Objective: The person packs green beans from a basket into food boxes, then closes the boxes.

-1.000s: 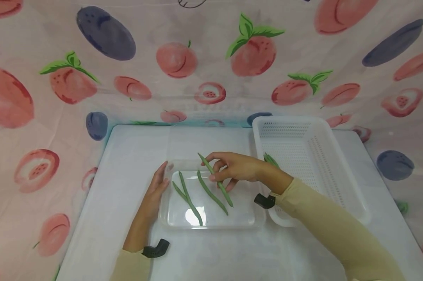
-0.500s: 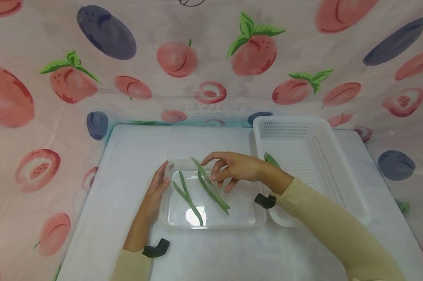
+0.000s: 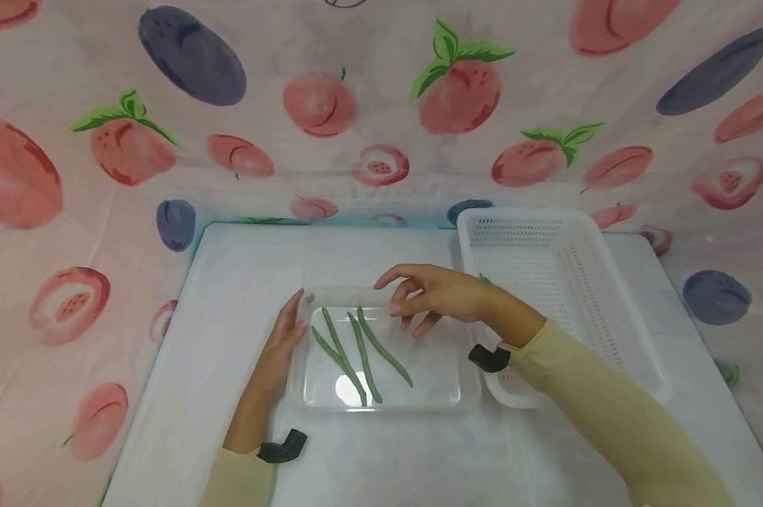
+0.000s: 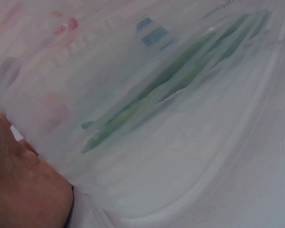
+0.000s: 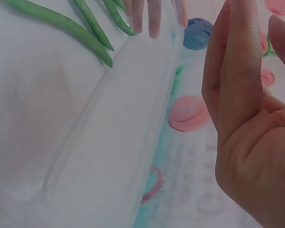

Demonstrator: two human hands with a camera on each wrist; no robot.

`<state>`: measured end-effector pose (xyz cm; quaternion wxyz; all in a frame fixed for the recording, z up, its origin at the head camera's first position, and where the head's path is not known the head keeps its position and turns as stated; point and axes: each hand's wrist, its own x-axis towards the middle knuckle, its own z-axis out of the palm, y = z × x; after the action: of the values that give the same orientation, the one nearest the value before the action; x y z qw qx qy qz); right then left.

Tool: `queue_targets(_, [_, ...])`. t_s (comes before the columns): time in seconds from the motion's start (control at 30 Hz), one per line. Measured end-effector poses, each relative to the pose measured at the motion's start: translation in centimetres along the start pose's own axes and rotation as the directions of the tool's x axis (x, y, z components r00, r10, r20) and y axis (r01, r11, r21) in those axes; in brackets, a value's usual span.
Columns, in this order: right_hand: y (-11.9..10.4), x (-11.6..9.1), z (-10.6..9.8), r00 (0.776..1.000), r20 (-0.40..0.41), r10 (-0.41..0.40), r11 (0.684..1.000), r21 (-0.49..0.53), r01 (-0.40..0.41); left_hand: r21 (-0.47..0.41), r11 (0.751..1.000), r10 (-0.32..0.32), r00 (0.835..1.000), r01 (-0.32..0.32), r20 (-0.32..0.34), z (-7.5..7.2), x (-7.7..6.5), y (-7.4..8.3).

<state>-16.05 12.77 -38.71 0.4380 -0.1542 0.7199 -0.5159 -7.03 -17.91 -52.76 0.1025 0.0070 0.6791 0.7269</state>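
The box [image 3: 472, 391] looks like clear, glossy plastic from where I stand, the basket [image 3: 520, 262] like white plastic, duller and perforated. The beans [image 3: 363, 356] seem smooth, the sleeves [image 3: 603, 394] matt cloth, the backdrop [image 3: 381, 53] creased sheeting.

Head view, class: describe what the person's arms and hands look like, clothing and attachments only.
The left sleeve and right sleeve are plain beige and long. At each wrist sits a black, bent piece, one left, one right. The left hand and right hand wear no gloves.
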Motion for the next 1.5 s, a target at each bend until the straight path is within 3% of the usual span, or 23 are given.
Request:
queue_targets(0.47, [-0.2, -5.2, -4.7, 0.989, -0.140, -0.051, 0.998, 0.030, 0.056, 0.022, 1.000, -0.012, 1.000, 0.012, -0.002, 0.1, -0.1, 0.2])
queue_targets(0.9, [2.5, -9.9, -10.5, 0.983, -0.134, -0.122, 0.992, 0.025, 0.127, 0.021, 1.000, -0.020, 1.000, 0.020, -0.001, 0.0, 0.0, 0.2])
queue_targets(1.2, [4.9, -11.1, -12.2, 0.977, -0.213, -0.021, 1.000, -0.009, 0.019, 0.035, 0.999, -0.031, 0.999, 0.031, -0.007, -0.2, -0.1, 0.1])
queue_targets(1.5, [8.7, -10.7, -14.2, 0.968, -0.236, 0.080, 0.995, 0.072, -0.064, 0.015, 1.000, -0.003, 1.000, 0.003, 0.009, 0.0, 0.0, 0.1])
